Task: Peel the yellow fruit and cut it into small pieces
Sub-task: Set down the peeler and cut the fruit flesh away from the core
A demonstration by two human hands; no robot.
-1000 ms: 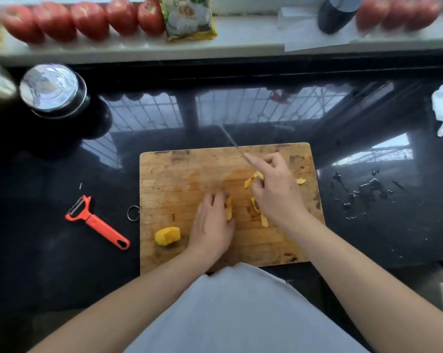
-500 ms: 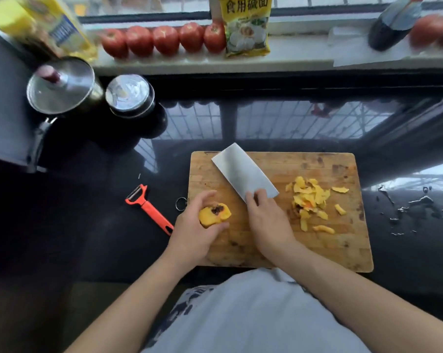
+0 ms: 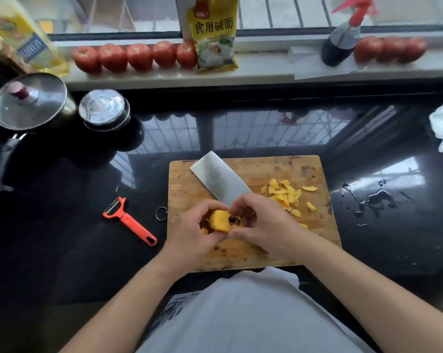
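Observation:
A yellow fruit chunk (image 3: 220, 221) with a dark pit showing on its cut face is held just above the wooden cutting board (image 3: 307, 166). My left hand (image 3: 190, 230) cups it from the left. My right hand (image 3: 263, 225) pinches it from the right, fingertips at the pit. A wide cleaver (image 3: 219, 179) lies flat on the board behind my hands, its handle hidden under them. Several small cut yellow pieces (image 3: 284, 193) are heaped on the board's right half.
An orange peeler (image 3: 130, 221) lies on the black counter left of the board. Two lidded pots (image 3: 29, 103) (image 3: 103, 110) stand at far left. Water drops (image 3: 373, 200) lie right of the board. Tomatoes (image 3: 136, 57), a yellow bag (image 3: 214, 34) and a bottle (image 3: 340, 44) line the sill.
The cutting stopped and the cleaver was laid flat. My left hand lifted the pitted chunk off the board. My right hand moved from the cleaver onto the chunk.

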